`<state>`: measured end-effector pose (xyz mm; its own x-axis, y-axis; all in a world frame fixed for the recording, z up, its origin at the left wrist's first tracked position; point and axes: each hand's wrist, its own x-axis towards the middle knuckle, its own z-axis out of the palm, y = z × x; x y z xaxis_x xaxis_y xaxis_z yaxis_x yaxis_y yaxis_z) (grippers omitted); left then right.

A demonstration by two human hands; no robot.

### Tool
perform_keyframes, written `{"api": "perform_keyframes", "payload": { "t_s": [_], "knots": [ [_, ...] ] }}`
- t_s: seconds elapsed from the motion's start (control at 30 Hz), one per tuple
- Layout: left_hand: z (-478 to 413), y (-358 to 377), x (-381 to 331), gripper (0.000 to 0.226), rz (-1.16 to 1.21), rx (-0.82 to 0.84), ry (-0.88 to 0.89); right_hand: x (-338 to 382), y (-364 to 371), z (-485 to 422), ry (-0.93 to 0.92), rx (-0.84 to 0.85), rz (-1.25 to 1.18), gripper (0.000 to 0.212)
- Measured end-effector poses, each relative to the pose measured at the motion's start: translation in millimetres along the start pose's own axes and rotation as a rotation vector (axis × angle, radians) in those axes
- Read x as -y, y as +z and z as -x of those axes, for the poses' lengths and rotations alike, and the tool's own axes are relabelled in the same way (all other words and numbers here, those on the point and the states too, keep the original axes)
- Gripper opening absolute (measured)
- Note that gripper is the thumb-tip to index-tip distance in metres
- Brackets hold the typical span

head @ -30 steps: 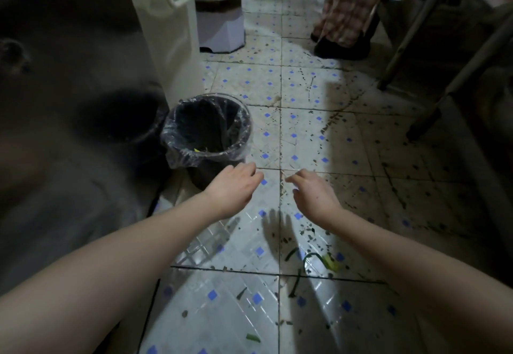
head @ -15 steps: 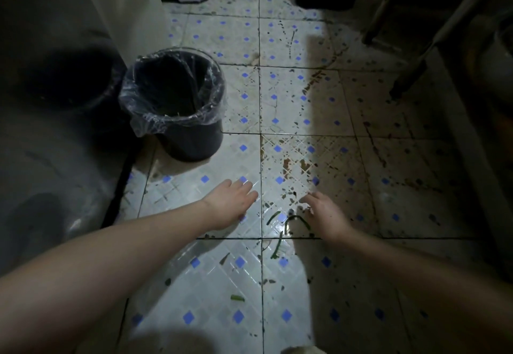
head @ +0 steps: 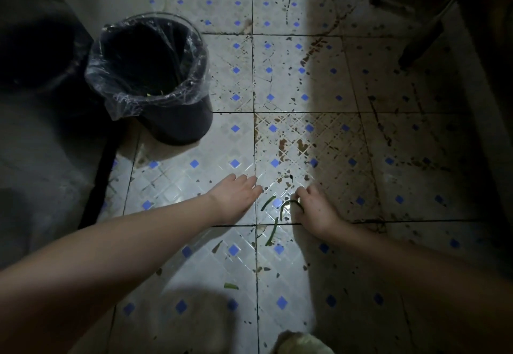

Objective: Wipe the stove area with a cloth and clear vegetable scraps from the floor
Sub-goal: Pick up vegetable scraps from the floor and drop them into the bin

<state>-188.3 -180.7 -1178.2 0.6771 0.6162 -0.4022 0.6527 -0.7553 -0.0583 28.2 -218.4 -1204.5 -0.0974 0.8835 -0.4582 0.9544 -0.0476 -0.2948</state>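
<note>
Several thin green vegetable scraps lie on the dirty tiled floor (head: pixel 194 265): a short strip (head: pixel 268 203), a curved strip (head: pixel 288 204), a long strip (head: pixel 272 231) and a small piece (head: pixel 231 286) nearer me. My right hand (head: pixel 315 210) is down at the floor, fingertips touching the curved strip; I cannot tell whether they pinch it. My left hand (head: pixel 236 197) hovers flat and empty just left of the scraps, fingers loosely apart. A dark bin (head: pixel 155 81) lined with a clear plastic bag stands at the upper left. No cloth is in view.
A dark cabinet side (head: pixel 41 145) runs down the left beside the bin. Dark slanted legs (head: pixel 422 40) stand at the upper right, with a dark raised edge along the right side. Brown stains and specks cover the tiles. A pale rounded object (head: pixel 301 344) shows at the bottom edge.
The view has tilted down and closer to the floor. Both hands have dropped toward the green strips, and the right hand's fingers now touch the curved strip.
</note>
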Motion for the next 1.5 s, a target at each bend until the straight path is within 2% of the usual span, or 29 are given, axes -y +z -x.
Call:
{"api": "perform_keyframes", "payload": {
  "t_s": [0.2, 0.37, 0.57, 0.63, 0.97, 1.23, 1.5],
  "knots": [
    [-7.3, 12.3, -15.4, 0.042, 0.031, 0.023, -0.003, -3.3, 5.4, 0.0, -0.047, 0.001, 0.031, 0.049],
    [-17.2, 21.4, -32.6, 0.036, 0.170, 0.006, -0.070, -13.1, 3.1, 1.2, -0.066, -0.025, -0.057, 0.042],
    [-24.9, 27.9, -51.5, 0.068, 0.316, 0.003, -0.127, -28.0, -7.3, 4.3, -0.071, -0.114, -0.161, 0.028],
    [-27.6, 28.5, -55.2, 0.072, 0.341, 0.023, -0.126, -32.5, -10.4, 4.4, -0.071, -0.125, -0.189, 0.025],
    [-31.9, 25.7, -67.0, 0.030, 0.565, 0.032, -0.098, -41.5, -15.0, 8.2, -0.087, -0.150, -0.234, 0.025],
    [-28.3, 22.5, -60.9, 0.027, 0.525, 0.071, -0.093, -39.0, -20.4, 9.3, -0.100, -0.151, -0.204, 0.026],
    [-1.5, 20.5, -32.3, 0.020, 0.644, 0.064, -0.154, -29.3, -16.5, 4.2, -0.109, -0.188, -0.143, 0.027]
  ]
}}
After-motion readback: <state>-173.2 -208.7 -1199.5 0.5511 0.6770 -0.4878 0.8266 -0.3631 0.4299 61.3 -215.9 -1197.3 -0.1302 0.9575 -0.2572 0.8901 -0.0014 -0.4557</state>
